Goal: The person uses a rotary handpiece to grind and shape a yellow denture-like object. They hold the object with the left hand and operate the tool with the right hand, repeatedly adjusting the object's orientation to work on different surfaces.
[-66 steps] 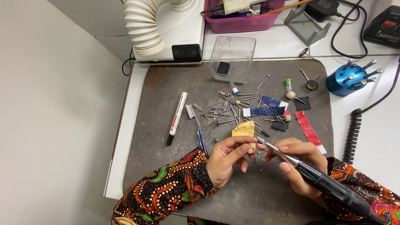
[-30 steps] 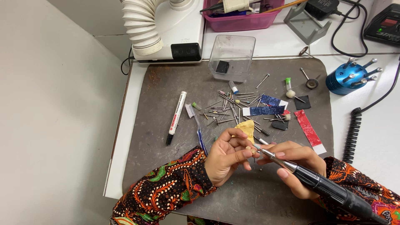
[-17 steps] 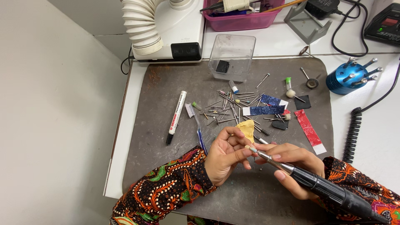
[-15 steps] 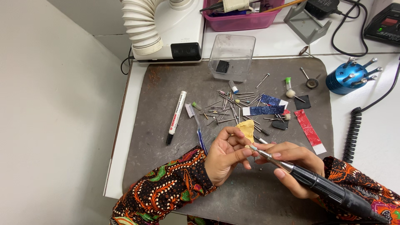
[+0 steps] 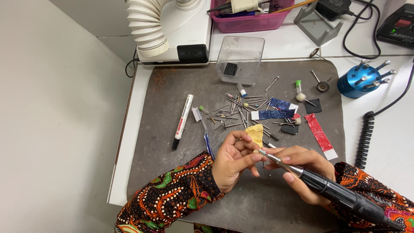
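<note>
The left hand (image 5: 233, 162) is pinching a small pale piece (image 5: 255, 152) between thumb and fingertips, while the right hand (image 5: 302, 170) is gripping a black rotary handpiece (image 5: 327, 190) like a pen, its tip touching that piece. Just beyond them are lying a yellow cloth scrap (image 5: 256, 133), scattered burs (image 5: 239, 110), a toothbrush (image 5: 202, 129) and a marker (image 5: 182, 122) on the grey mat (image 5: 172, 86).

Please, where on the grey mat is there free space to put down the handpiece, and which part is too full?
Free: the mat's left strip, between its edge and the marker, and the near edge below the left hand and right hand. Crowded: the middle, with the burs and blue strips.
</note>
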